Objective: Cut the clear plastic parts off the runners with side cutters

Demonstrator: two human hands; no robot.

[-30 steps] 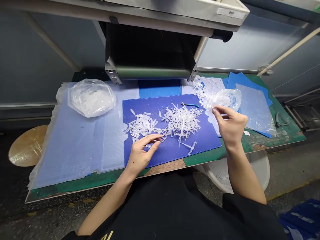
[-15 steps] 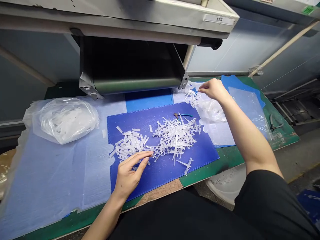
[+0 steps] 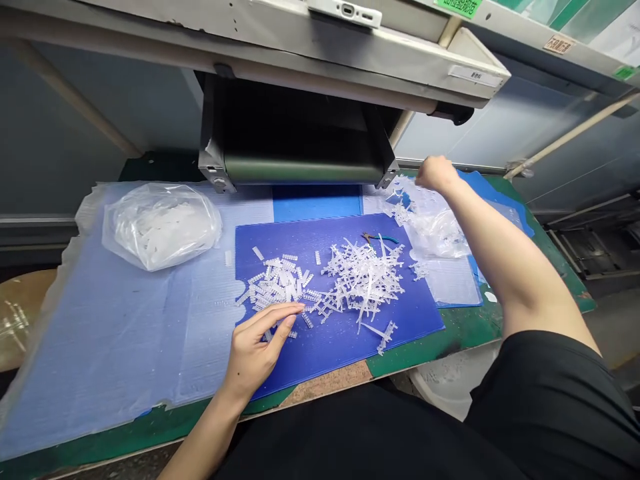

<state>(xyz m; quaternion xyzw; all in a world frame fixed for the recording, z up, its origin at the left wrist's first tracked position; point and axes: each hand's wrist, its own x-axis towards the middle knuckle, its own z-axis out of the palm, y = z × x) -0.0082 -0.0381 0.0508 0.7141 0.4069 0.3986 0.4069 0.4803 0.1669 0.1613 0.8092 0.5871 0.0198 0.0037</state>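
Note:
My left hand [image 3: 260,343] rests on the dark blue mat [image 3: 340,340] with its fingers stretched out and loosely apart, tips touching a heap of small white plastic clips [image 3: 277,287]. Beside that heap lies a tangle of white plastic sprues [image 3: 365,277]. My right hand [image 3: 436,173] reaches far back right, over a clear plastic bag [image 3: 435,230] with white parts in it. Its fingers are curled away from me and what they hold, if anything, is hidden.
A dark machine chute [image 3: 300,137] overhangs the back of the green table [image 3: 450,333]. A tied clear bag of white parts [image 3: 160,223] sits at the left on pale corrugated sheets [image 3: 100,333]. Small cutters [image 3: 377,238] lie behind the sprues.
My right hand went from in front of me, by the clear bag, to the far back right. My left hand stayed on the clips. The view shifted.

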